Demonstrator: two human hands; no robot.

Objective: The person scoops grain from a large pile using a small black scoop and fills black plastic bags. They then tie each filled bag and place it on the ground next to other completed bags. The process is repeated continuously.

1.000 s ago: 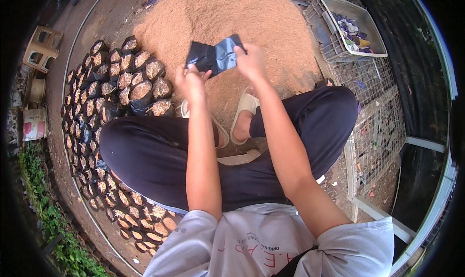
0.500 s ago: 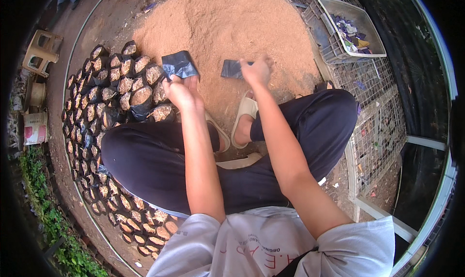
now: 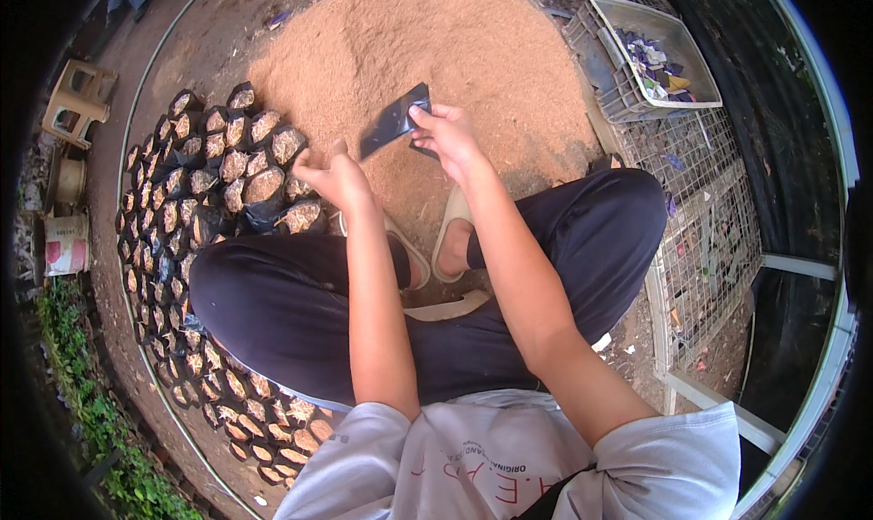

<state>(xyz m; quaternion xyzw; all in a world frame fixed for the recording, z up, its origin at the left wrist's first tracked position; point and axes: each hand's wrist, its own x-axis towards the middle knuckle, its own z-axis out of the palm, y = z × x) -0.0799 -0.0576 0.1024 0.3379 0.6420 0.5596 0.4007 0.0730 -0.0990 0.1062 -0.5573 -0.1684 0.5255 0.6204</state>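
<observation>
A flat black plastic bag point(image 3: 393, 122) is pinched at its right end between the thumb and fingers of my right hand point(image 3: 446, 140). It slants down to the left above the sawdust-like heap point(image 3: 455, 42). A second dark piece shows below those fingers, partly hidden by them. My left hand point(image 3: 336, 178) is a short way to the left of the bag, with its fingers apart and nothing in it. Beside it on the left stand several filled black bags point(image 3: 265, 185), upright and open at the top, holding pale shavings.
At the right, a grey plastic crate point(image 3: 659, 56) with coloured scraps rests on wire mesh panels point(image 3: 705, 247). Far left are a beige stool point(image 3: 80, 101) and green plants point(image 3: 82, 383). A thin hose point(image 3: 136, 111) curves around the rows of bags. My sandals point(image 3: 455, 215) are at the heap's edge.
The black bag has left my left hand and is now in my right hand, which moved left. My left hand has opened and shifted slightly left and down.
</observation>
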